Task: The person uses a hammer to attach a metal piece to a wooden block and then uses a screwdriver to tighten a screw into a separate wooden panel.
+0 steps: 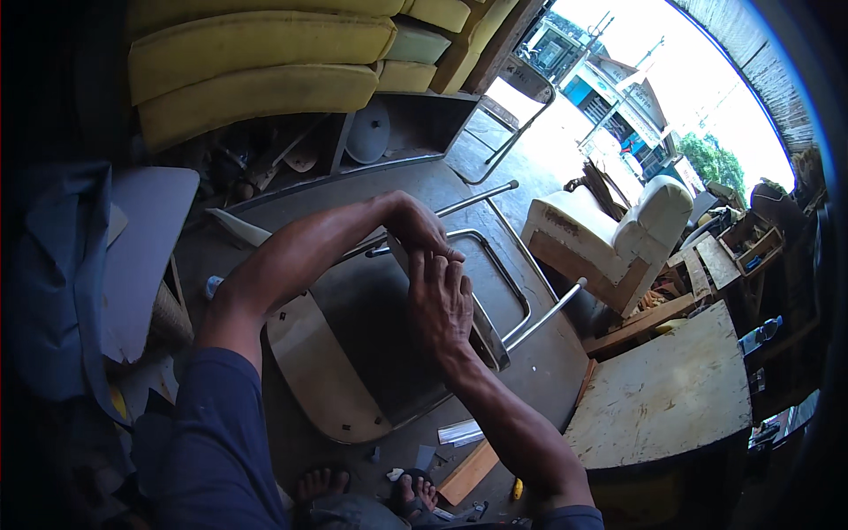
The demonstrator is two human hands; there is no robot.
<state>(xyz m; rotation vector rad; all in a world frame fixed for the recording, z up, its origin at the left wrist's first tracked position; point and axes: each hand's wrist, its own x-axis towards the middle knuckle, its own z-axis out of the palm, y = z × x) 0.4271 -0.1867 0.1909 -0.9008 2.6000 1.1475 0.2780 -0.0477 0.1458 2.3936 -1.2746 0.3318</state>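
A folding chair (322, 375) with a metal tube frame lies tipped on the floor in front of me. Its rounded beige panel faces up on the left, beside a dark area. A thin seat panel (488, 334) stands on edge across the middle. My left hand (418, 228), wrist sharply bent, grips the panel's far end, its fingers partly hidden. Just nearer, my right hand (442, 296) lies over the same edge with its fingers bent and close together, touching the left hand. Bare chrome legs (552, 309) stick out to the right.
A worn table (667, 389) stands at the right, with a stripped armchair (609, 230) behind it. Yellow foam blocks (261, 79) fill a shelf at the back left. Near my feet lie a wood offcut (469, 473) and a yellow-handled tool (517, 488). Another chair (521, 97) stands by the doorway.
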